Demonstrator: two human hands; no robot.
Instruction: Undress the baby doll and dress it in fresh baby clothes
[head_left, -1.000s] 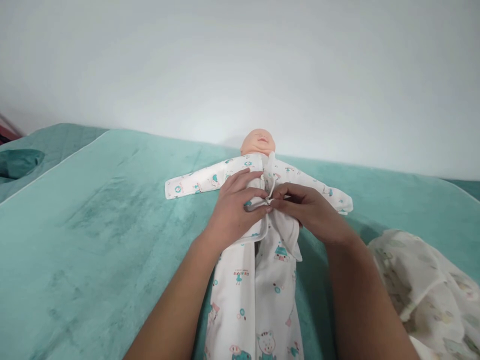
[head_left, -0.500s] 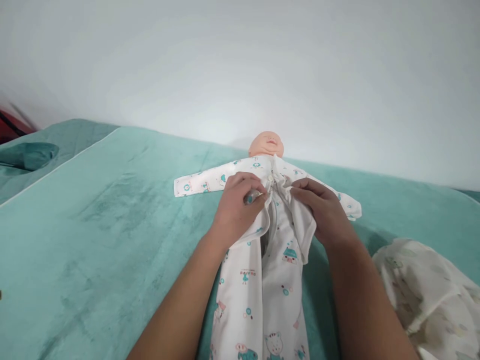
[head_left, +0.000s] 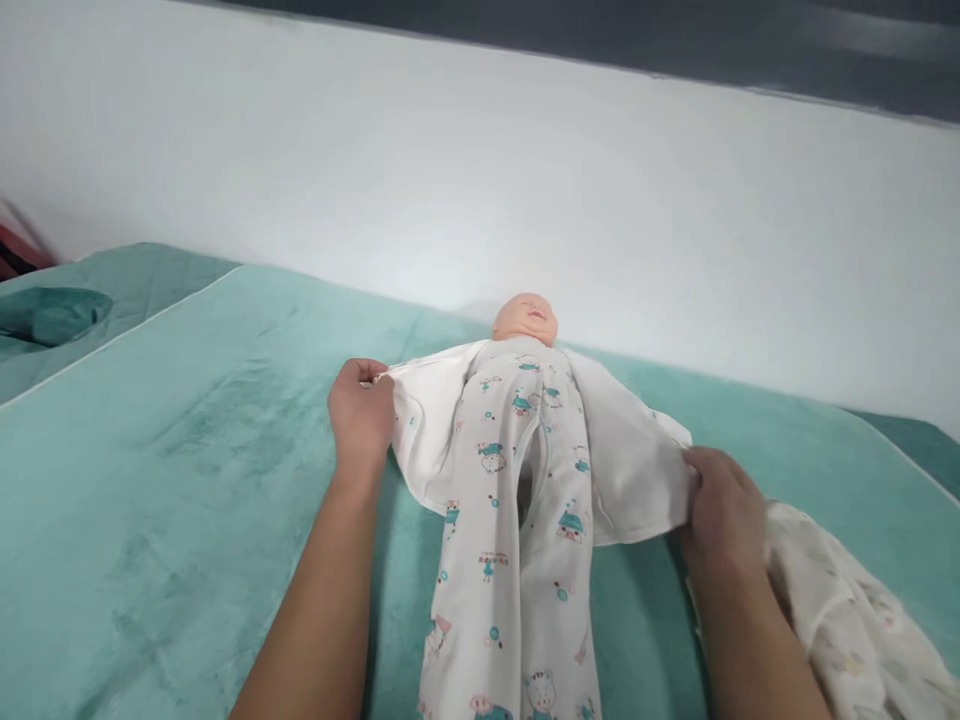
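Note:
A baby doll (head_left: 526,318) lies on its back, its head toward the wall. Printed white pants (head_left: 487,520) cover its front up to the chest, with an opening at the crotch. Its white baby jacket (head_left: 637,460) is spread apart, the plain inner side of both front panels showing. My left hand (head_left: 361,412) pinches the edge of the panel on the left, near the sleeve. On the other side, my right hand (head_left: 721,505) is closed on the outer edge of the right panel; its fingertips are partly hidden. The doll's arms are covered by the cloth.
Green plush cloth (head_left: 225,480) covers the bed surface. A crumpled, light printed cloth (head_left: 847,610) lies at the lower right beside my right forearm. Behind the doll's head stands a white wall (head_left: 375,170). Something red (head_left: 19,250) shows at the far left.
My hands have moved apart from the jacket's middle, drawing its front panels outward to both sides. The pants' upper part over the chest now shows. The view has shifted slightly.

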